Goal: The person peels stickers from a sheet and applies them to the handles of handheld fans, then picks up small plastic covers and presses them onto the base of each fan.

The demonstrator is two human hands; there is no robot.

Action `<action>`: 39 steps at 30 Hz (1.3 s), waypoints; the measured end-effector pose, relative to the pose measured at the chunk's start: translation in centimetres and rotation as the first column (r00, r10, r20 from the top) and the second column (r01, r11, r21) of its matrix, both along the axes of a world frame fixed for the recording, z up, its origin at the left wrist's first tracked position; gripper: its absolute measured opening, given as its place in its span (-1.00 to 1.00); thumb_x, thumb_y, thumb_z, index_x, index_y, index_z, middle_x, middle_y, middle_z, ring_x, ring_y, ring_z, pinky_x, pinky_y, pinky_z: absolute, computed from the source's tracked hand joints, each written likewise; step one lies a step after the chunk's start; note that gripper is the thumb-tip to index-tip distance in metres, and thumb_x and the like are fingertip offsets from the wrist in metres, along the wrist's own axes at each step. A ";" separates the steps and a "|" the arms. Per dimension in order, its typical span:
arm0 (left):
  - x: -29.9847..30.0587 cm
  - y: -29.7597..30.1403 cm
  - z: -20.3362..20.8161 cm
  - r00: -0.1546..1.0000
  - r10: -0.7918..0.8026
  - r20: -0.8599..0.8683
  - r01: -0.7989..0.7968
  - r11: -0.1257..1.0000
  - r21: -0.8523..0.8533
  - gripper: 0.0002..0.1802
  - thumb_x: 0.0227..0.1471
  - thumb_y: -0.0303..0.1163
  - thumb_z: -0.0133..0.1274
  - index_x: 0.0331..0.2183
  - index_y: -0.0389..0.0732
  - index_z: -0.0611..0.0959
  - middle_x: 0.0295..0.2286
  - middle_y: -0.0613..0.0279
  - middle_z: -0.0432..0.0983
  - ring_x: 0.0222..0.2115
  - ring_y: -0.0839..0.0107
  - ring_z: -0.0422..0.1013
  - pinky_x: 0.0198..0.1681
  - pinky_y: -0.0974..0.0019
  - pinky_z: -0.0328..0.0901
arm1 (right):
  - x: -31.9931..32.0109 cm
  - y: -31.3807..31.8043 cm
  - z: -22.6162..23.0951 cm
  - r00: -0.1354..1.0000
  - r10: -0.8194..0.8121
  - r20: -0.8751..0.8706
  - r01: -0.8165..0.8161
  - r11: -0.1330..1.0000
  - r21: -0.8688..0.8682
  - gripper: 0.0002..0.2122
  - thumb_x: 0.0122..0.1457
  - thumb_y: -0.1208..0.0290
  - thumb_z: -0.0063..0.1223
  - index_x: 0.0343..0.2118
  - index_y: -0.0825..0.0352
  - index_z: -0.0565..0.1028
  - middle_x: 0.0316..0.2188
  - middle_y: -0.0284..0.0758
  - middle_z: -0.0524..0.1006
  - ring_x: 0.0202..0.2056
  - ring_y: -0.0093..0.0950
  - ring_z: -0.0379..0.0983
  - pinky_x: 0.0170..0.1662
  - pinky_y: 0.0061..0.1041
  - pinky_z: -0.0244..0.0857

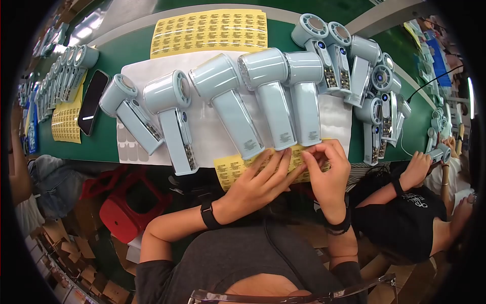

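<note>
A yellow label sheet (230, 169) is lying at the near edge of the green counter (101, 144), partly overhanging it, at about 6 o'clock from the row of pale blue handheld fans (263, 96). Both hands are working on this sheet. The left hand (260, 182) is lying flat with fingers spread, pressing the sheet down. The right hand (326, 172) is curling its fingertips together at the sheet's upper edge, pinching at a label just below the fan handles; whether a label is already lifted cannot be told.

The fans are lying side by side on a white sheet (212, 137), handles pointing toward the person. At 12 o'clock from them a larger yellow label sheet (210, 31) is lying flat. At 9 o'clock a black phone (92, 101) is resting on the counter, with another yellow sheet (67, 120) and a further row of fans (68, 71) beyond it. At 3 o'clock more fans (377, 91) are piling up, and a neighbouring person's hand (417, 167) is reaching toward the counter. A red stool (126, 207) is standing below, at 7 o'clock.
</note>
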State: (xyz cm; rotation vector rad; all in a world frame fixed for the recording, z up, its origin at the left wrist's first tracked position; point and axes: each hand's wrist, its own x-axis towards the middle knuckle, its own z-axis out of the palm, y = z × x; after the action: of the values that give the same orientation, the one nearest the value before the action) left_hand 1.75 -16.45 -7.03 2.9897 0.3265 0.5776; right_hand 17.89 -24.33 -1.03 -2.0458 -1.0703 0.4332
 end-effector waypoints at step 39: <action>-2.9 0.7 -2.1 0.974 -0.091 0.208 0.161 0.923 -0.349 -0.37 0.15 -0.24 -0.01 0.22 -0.18 0.31 0.15 0.03 0.26 0.21 0.19 0.20 0.26 0.19 0.14 | -13.0 9.8 2.2 0.946 0.301 0.122 -0.301 0.953 -0.015 -0.88 -0.10 0.47 0.34 -0.49 0.27 0.59 -0.16 -0.32 0.39 -0.10 -0.35 0.22 -0.01 -0.39 0.13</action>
State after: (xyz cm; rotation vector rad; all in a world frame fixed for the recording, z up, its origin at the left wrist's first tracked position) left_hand -1.16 -15.78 -9.17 2.5541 0.1973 0.6937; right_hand 4.94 -14.50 1.16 -1.9301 -1.4681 0.4612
